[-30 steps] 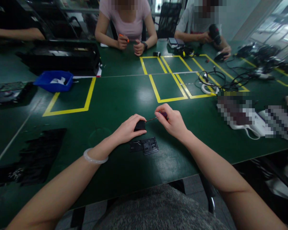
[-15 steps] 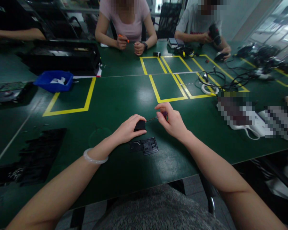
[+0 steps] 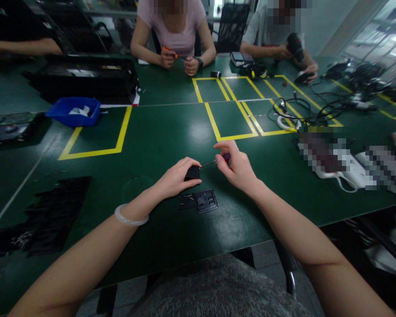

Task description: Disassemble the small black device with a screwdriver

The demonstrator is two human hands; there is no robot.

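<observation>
My left hand (image 3: 178,176) is closed round a small black box-shaped part (image 3: 192,173), pressing it on the green table (image 3: 171,132). In my right hand (image 3: 236,165) is a screwdriver (image 3: 226,157) with a dark purple handle, its thin shaft pointing left. The tip meets the right side of the black part; what it touches there is too small to tell. Just below my left hand lie two flat black plastic pieces (image 3: 206,201), side by side.
A pile of black plastic pieces (image 3: 59,211) lies left, a blue tray (image 3: 75,112) with white bits behind it. Tangled cables (image 3: 303,110) and a white power strip (image 3: 356,169) are at right. Across the table, one person holds an orange-handled tool (image 3: 170,53), another a power tool (image 3: 295,46).
My hands, the black part and the screwdriver stay almost in place. Across the table, the shaft of the co-worker's orange-handled tool now shows more clearly.
</observation>
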